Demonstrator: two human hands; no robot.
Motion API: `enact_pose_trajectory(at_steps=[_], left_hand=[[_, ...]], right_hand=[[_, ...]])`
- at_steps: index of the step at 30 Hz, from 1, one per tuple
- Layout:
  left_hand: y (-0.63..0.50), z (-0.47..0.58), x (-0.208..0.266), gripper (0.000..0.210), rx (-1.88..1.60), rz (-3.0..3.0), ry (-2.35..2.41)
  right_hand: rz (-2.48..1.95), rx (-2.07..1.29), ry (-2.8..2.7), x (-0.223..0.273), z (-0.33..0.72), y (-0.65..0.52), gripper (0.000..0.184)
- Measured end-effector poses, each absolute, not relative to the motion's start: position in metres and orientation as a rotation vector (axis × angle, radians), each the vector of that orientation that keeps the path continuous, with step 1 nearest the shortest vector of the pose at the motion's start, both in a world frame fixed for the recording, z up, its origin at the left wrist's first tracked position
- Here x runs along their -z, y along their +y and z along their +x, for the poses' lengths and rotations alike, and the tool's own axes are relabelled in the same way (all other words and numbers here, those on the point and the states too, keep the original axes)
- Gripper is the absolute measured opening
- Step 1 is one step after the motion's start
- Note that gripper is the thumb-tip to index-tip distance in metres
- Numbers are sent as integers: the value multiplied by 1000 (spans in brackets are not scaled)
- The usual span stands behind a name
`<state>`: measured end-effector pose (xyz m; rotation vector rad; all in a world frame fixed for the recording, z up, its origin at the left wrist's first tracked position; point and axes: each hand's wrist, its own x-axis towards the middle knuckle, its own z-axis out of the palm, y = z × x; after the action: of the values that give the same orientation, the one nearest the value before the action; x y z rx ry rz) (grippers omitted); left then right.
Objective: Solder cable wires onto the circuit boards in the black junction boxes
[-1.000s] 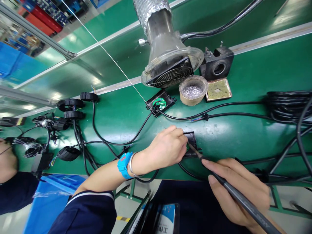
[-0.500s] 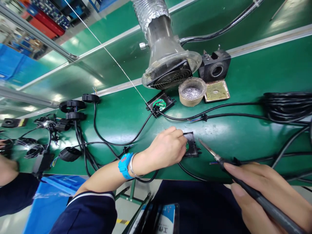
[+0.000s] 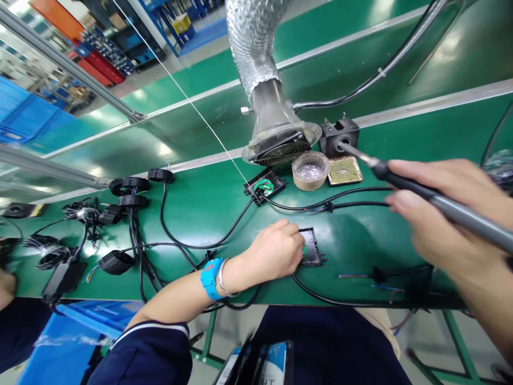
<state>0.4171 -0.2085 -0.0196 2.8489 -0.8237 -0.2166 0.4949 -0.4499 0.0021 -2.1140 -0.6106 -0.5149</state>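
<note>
Head camera: worn on the head, just behind the near edge of the green bench; aimed forward and down from above the lap.
Bench edges: near one almost level in the frame, far one on a slope, higher toward the right.
Right hand: nearer to the lens, cropped at the forearm by the frame's right side.
Left hand: farther out, inward from the near edge.
Silver duct: past the far edge, cut by the frame's top.
Blue crates: beyond the far edge at left, well apart from the lens.
</note>
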Motion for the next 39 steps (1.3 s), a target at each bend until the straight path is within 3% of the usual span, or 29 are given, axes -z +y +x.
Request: enact_pose_trajectory(at_steps=[5,10,27,31,36,39], left_hand=[[-210,417,20,25,219,2863,-803],[-210,417,22,27,236,2856,-797],[-208,418,22,26,222,2868,-789],[-211,420,20,23,164,2804,-778],[-192,419,1,17,-10,2631,-619],[-164,428,-34,14,-243,2542,-459]], right_hand=[[-2044,399,-941,36,541,-429,30],[-2059,684,-688,33,559,-450,22],[-2487,507,-777,59,630,-416,37],[-2357,435,-516,59,618,-408,38],[-2516,347,-462,60,571,-421,68],[-2526,286,-648,49,519,-431,57]])
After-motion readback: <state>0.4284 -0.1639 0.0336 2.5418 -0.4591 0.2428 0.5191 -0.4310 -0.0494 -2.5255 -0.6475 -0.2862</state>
